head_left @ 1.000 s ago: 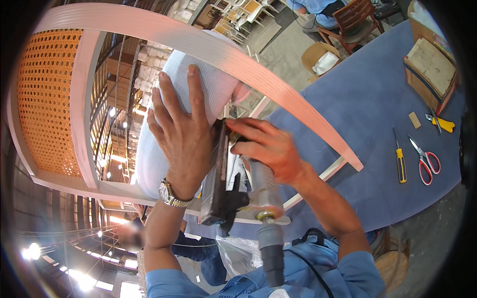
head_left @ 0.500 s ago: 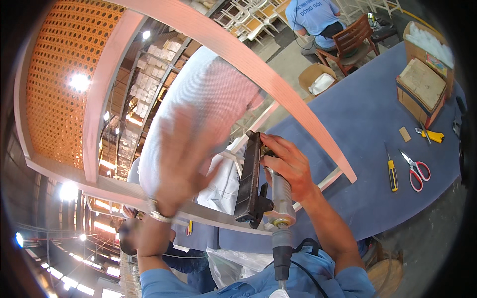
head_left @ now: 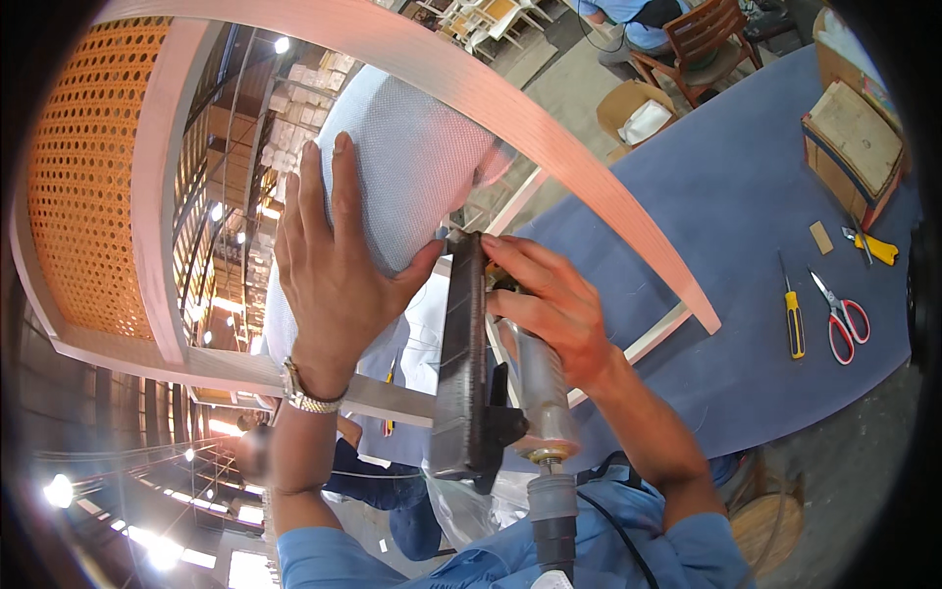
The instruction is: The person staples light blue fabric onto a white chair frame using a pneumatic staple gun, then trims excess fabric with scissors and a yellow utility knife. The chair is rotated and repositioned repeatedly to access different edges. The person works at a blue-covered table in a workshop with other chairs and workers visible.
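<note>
A pale wooden chair lies tipped before me, with a curved frame rail (head_left: 589, 187), a woven cane panel (head_left: 93, 187) and a seat pad in light grey fabric (head_left: 392, 147). My left hand (head_left: 339, 250) lies flat on the seat pad, fingers spread, a metal watch at its wrist. My right hand (head_left: 554, 309) grips a pneumatic staple gun (head_left: 540, 383), its long black magazine (head_left: 461, 363) standing between my hands. An air hose fitting (head_left: 552, 501) runs down from its handle. The staple gun's tip is near the pad's edge; whether it touches is hidden.
On the blue-covered table (head_left: 726, 226) lie a yellow screwdriver (head_left: 794, 319), red-handled scissors (head_left: 839, 319), a yellow utility knife (head_left: 873, 247) and a box (head_left: 854, 147). Beyond stand an open carton (head_left: 633, 113) and a seated person (head_left: 633, 25). Another person (head_left: 378, 491) is at lower left.
My left hand, blurred earlier, has come to rest flat on the seat pad. The staple gun in my right hand has shifted slightly left and up. The whole view has turned a little.
</note>
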Available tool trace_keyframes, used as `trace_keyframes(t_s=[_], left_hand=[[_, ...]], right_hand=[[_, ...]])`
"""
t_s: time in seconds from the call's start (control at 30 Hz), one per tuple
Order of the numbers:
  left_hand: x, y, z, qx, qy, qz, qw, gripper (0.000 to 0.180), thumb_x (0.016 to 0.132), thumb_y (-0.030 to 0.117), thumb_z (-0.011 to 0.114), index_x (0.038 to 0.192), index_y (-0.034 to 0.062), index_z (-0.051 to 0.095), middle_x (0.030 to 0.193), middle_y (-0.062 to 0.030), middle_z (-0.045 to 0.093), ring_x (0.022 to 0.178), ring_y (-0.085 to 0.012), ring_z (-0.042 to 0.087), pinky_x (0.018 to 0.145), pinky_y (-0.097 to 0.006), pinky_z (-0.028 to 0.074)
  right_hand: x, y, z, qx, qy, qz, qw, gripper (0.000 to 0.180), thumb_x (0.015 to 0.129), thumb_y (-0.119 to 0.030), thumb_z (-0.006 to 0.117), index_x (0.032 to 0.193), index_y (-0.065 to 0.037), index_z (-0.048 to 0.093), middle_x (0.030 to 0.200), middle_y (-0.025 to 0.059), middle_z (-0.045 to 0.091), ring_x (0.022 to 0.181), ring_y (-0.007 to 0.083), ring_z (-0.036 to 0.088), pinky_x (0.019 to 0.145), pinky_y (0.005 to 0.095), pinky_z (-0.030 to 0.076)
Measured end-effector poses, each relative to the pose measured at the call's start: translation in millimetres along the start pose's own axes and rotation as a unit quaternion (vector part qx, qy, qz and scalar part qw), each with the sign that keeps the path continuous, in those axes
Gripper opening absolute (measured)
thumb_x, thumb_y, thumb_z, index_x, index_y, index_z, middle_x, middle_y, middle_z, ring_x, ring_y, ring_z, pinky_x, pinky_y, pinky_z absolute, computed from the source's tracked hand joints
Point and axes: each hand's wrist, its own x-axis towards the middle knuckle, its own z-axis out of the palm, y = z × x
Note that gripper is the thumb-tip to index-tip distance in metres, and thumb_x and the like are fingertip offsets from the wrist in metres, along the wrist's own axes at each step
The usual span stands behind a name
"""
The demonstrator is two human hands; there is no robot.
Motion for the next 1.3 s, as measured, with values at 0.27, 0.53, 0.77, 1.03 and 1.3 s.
trace_keyframes(t_s=[0.27, 0.53, 0.77, 1.03, 1.3], left_hand=[[-8.2, 17.1, 9.0, 0.023, 0.003, -0.06, 0.998, 0.118, 0.067, 0.033, 0.092, 0.165, 0.0166, 0.027, 0.162, -0.0269, 0.03, 0.142, -0.0497, 0.038, 0.11, -0.062, 0.034], [-11.1, 23.5, 10.3, 0.043, -0.008, -0.068, 0.997, 0.096, 0.084, 0.031, 0.078, 0.165, 0.0243, 0.028, 0.164, -0.0281, 0.025, 0.145, -0.0498, 0.034, 0.112, -0.064, 0.032], [-37.4, 12.7, 22.1, 0.059, 0.006, 0.045, 0.997, 0.078, 0.09, 0.029, 0.069, 0.161, 0.0284, 0.037, 0.165, -0.0274, 0.031, 0.152, -0.0451, 0.031, 0.12, -0.064, 0.026], [-30.2, -73.2, -14.1, -0.237, 0.038, 0.033, 0.97, 0.09, 0.085, 0.041, 0.08, 0.158, 0.008, 0.041, 0.166, -0.0286, 0.027, 0.155, -0.0437, 0.026, 0.122, -0.058, 0.026], [-5.2, -30.6, -10.3, -0.078, -0.053, 0.006, 0.996, 0.122, 0.071, 0.057, 0.087, 0.161, 0.0017, 0.026, 0.158, -0.0336, 0.035, 0.143, -0.0534, 0.039, 0.114, -0.057, 0.04]], right_hand=[[7.9, 7.5, 13.7, 0.002, -0.024, -0.012, 1.0, 0.033, 0.073, -0.02, 0.075, 0.105, -0.015, 0.069, 0.144, 0.011, 0.063, 0.121, 0.0343, 0.064, 0.089, 0.042, 0.056], [8.6, 1.7, 12.9, -0.027, -0.08, -0.055, 0.995, 0.03, 0.074, -0.024, 0.073, 0.103, -0.016, 0.07, 0.141, 0.0097, 0.064, 0.118, 0.0325, 0.065, 0.085, 0.0405, 0.055], [4.6, -10.9, 19.2, -0.056, -0.035, -0.012, 0.998, 0.028, 0.075, -0.025, 0.075, 0.101, -0.014, 0.07, 0.139, 0.0108, 0.066, 0.119, 0.0336, 0.066, 0.086, 0.0398, 0.055], [-16.2, -21.0, -3.4, -0.027, -0.019, 0.015, 0.999, 0.027, 0.079, -0.014, 0.076, 0.105, -0.011, 0.071, 0.139, 0.0163, 0.065, 0.118, 0.0391, 0.066, 0.093, 0.0426, 0.056], [-6.6, -24.5, -1.2, -0.013, 0.016, 0.002, 1.0, 0.032, 0.076, -0.01, 0.075, 0.107, -0.01, 0.071, 0.139, 0.0158, 0.065, 0.12, 0.0361, 0.066, 0.09, 0.0408, 0.055]])
